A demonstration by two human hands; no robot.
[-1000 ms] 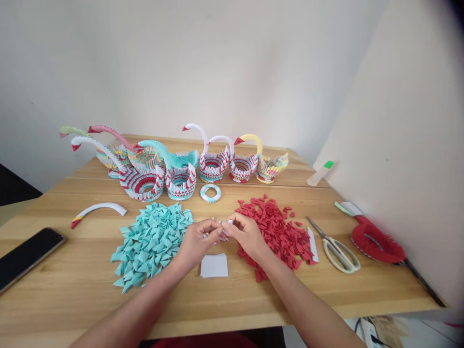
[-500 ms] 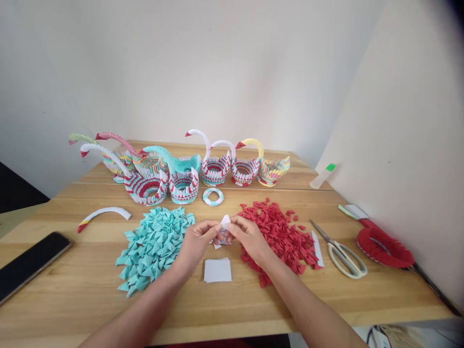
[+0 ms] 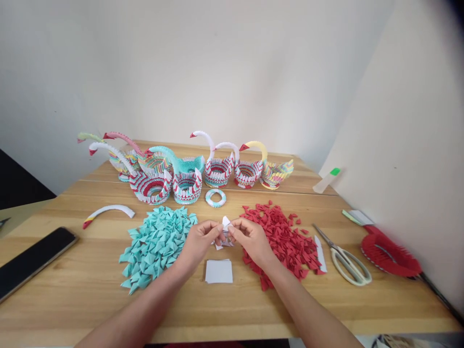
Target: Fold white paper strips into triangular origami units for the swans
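A small folded piece of white paper [image 3: 226,223] is held up between both hands, its pointed tip upward. My left hand [image 3: 203,238] pinches it from the left, thumb against fingers. From the right, my right hand [image 3: 250,235] grips the same piece with thumb and fingers closed. Behind and below the fingertips lie a few white folded pieces [image 3: 227,243], partly hidden by the hands. Nearer the front edge sits a stack of white paper rectangles [image 3: 219,271]. Turquoise folded pieces [image 3: 155,246] are heaped on the left, red ones [image 3: 286,241] on the right.
Several paper swans [image 3: 187,186] stand at the back, with a turquoise-and-white ring [image 3: 215,197] before them. A phone [image 3: 36,258] and a curved white neck piece [image 3: 112,209] lie left. Scissors [image 3: 350,263], a red brush [image 3: 391,253] and a green-capped bottle [image 3: 326,181] are right.
The camera view has shifted slightly, so the table objects appear a little further right. Both hands still hold the white piece, its tip now slightly lower and bent differently.
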